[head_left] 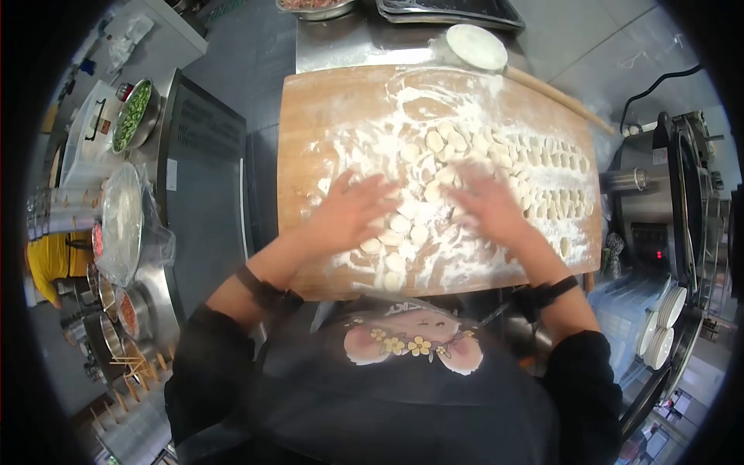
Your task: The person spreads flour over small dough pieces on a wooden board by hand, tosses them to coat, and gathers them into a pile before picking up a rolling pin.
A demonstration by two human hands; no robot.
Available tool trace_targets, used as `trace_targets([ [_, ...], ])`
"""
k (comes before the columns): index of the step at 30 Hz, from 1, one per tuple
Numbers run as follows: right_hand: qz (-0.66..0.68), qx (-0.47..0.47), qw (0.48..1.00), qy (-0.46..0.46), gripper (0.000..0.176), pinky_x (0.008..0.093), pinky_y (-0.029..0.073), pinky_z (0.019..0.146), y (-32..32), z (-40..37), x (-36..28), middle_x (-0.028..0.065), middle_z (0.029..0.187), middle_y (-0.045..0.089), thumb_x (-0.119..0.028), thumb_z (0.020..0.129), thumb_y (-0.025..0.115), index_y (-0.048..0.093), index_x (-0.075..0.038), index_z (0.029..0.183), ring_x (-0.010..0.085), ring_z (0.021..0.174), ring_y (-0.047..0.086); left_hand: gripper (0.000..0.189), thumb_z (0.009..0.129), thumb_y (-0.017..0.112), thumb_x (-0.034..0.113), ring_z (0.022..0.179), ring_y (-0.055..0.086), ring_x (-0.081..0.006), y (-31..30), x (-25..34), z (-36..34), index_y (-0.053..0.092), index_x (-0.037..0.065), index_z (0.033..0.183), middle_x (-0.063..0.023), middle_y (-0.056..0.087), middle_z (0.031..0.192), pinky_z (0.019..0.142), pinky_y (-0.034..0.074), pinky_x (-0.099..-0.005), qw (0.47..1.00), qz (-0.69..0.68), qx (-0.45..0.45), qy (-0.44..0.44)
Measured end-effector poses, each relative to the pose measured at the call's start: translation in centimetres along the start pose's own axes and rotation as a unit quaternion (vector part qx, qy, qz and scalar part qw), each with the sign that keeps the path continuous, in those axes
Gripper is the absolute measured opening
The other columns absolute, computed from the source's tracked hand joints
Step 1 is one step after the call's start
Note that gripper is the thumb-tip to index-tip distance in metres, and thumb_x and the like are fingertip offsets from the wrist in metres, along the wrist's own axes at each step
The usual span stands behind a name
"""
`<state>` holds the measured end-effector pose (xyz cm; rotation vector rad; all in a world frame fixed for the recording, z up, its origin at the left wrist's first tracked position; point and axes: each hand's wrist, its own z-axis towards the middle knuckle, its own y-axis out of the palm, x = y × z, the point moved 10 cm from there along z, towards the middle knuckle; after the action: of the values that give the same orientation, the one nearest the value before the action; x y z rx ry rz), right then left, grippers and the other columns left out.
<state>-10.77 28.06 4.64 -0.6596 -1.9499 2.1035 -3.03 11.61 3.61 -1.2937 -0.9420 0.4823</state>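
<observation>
Flour and many small round dough pieces (399,223) cover a wooden board (298,105) in front of me. My left hand (353,211) is spread flat over the left part of the pieces, a little blurred, its fingertips beside several of them. To its right, my right hand (490,203) also has its fingers apart, resting low over the dough pieces in the middle and blurred by motion. Beyond it, more flattened pieces stand in rows (554,203) toward the board's right end. Neither hand has its fingers wrapped round anything.
At the board's far edge are a bowl of flour (477,48) and a long wooden stick (562,101). Dark trays (449,12) lie behind. A steel counter on the left carries a bowl of chopped greens (133,116). A person in yellow (54,263) is farther left; stacked plates (660,346) stand right.
</observation>
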Motion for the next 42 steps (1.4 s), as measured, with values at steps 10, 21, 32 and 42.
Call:
trace_targets([
  [10, 0.055, 0.053, 0.989, 0.126, 0.062, 0.0545, 0.021, 0.116, 0.5, 3.4, -1.5, 0.0186, 0.151, 0.036, -0.041, 0.087, 0.065, 0.048, -0.018, 0.141, 0.0375, 0.141, 0.032, 0.053, 0.097, 0.052, 0.037, 0.141, 0.031, -0.0369, -0.8, -3.8, 8.4, 0.043, 0.014, 0.144, -0.0158, 0.036, 0.152, 0.115, 0.021, -0.0573, 0.973, -0.072, 0.14, -0.17],
  [21, 0.03, 0.134, 0.957, 0.257, 0.056, 0.0598, 0.014, 0.116, 0.0, 1.7, 5.5, 0.0137, 0.149, 0.041, -0.048, 0.093, 0.055, 0.05, -0.018, 0.139, 0.0328, 0.143, 0.03, 0.057, 0.096, 0.054, 0.037, 0.139, 0.035, -0.0367, -1.2, -3.5, 6.8, 0.039, 0.012, 0.145, -0.0171, 0.039, 0.149, 0.114, 0.021, -0.0571, 0.98, 0.029, 0.113, -0.159],
  [32, 0.04, 0.251, 0.954, 0.162, 0.02, 0.0483, 0.03, 0.102, -2.9, -1.7, 2.3, 0.004, 0.112, 0.063, -0.027, 0.084, 0.07, 0.067, -0.015, 0.099, 0.0227, 0.111, 0.057, 0.038, 0.079, 0.072, 0.012, 0.111, 0.055, -0.0377, -4.9, -0.6, 4.0, 0.061, 0.006, 0.115, -0.0166, 0.059, 0.118, 0.094, 0.042, -0.0497, 0.946, -0.021, 0.304, -0.116],
  [42, 0.139, 0.097, 0.95, 0.262, 0.035, 0.0486, 0.031, 0.102, -0.2, 1.1, 2.4, 0.0099, 0.107, 0.06, -0.022, 0.082, 0.07, 0.059, -0.009, 0.113, 0.0263, 0.108, 0.056, 0.035, 0.075, 0.075, 0.013, 0.099, 0.058, -0.034, -2.3, -1.8, 9.3, 0.059, 0.005, 0.105, -0.014, 0.062, 0.104, 0.087, 0.044, -0.0441, 0.957, -0.099, 0.199, -0.186],
])
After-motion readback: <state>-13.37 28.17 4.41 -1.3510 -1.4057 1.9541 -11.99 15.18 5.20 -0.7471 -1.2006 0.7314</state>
